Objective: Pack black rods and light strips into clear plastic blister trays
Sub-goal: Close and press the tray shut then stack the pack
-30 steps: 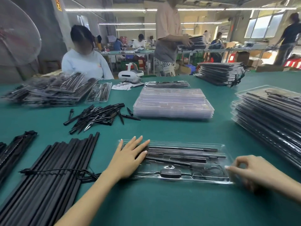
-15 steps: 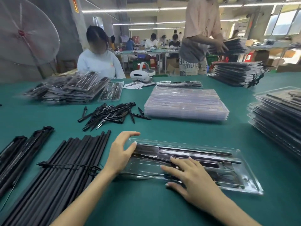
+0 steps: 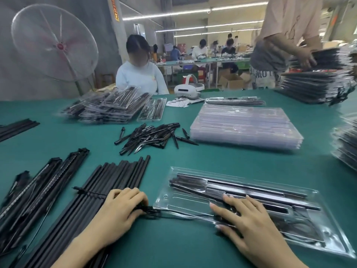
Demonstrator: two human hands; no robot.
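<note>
A clear blister tray point(image 3: 336, 236) lies on the green table in front of me, with black rods and strips in its long slots. My right hand point(image 3: 247, 227) lies flat on the tray's near left part, fingers straight. My left hand point(image 3: 121, 207) sits just left of the tray, at the edge of a pile of long black rods point(image 3: 116, 176). Its curled fingers hold a bunched black cable point(image 3: 149, 209) that runs toward the tray. Light strips point(image 3: 44, 188) lie in a row further left.
A heap of short black spikes point(image 3: 152, 136) lies mid-table, beside a stack of empty clear trays point(image 3: 243, 126). Filled trays are piled at back left point(image 3: 108, 108), back right point(image 3: 313, 88) and the right edge point(image 3: 345, 146). A seated person point(image 3: 141, 78) faces me; another stands at right point(image 3: 286, 35).
My left hand left the tray's left end and closed on the black cable beside the rod pile. My right hand stays flat on the tray. The view shifted left.
</note>
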